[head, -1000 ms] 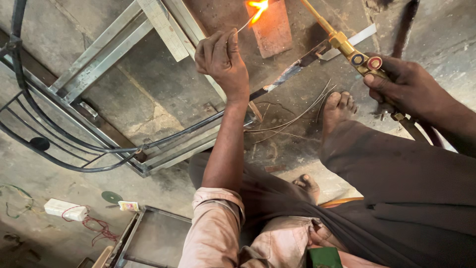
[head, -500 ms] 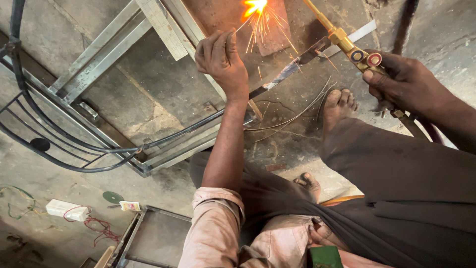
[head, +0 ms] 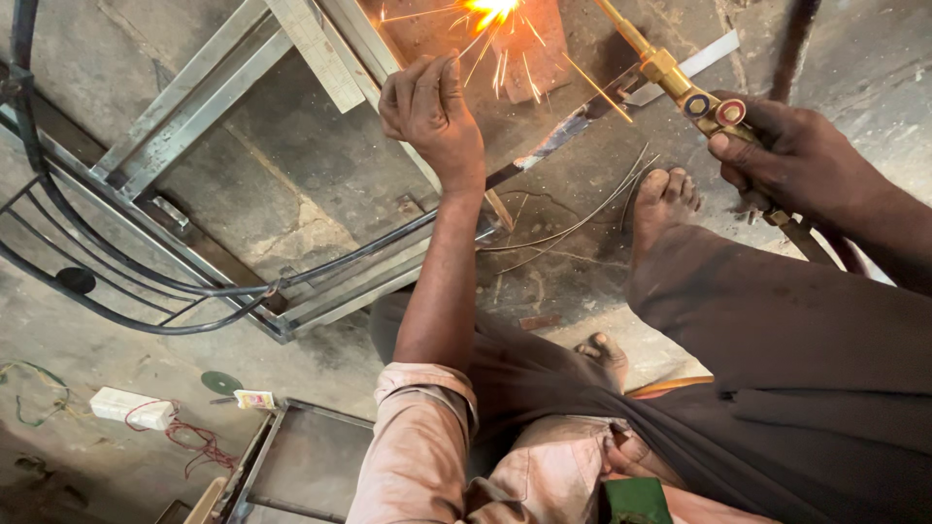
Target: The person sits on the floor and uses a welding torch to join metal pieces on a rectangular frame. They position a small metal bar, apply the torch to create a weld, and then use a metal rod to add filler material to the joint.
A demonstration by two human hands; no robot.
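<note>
Brass torch [head: 680,87] stays clamped in your right hand [head: 791,160]; your left hand [head: 427,112] still pinches the filler rod. Sparks now spray wider from the brick [head: 529,49], far centre: metal is melting.

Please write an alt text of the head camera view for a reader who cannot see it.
A person squatting on a concrete floor aims a brass gas torch with the right hand at a bright sparking flame, while the left hand holds a thin rod towards it. A grey metal frame lies alongside.

Left hand [head: 427,112] outstretched, pinching; right hand [head: 791,155] clenched.
</note>
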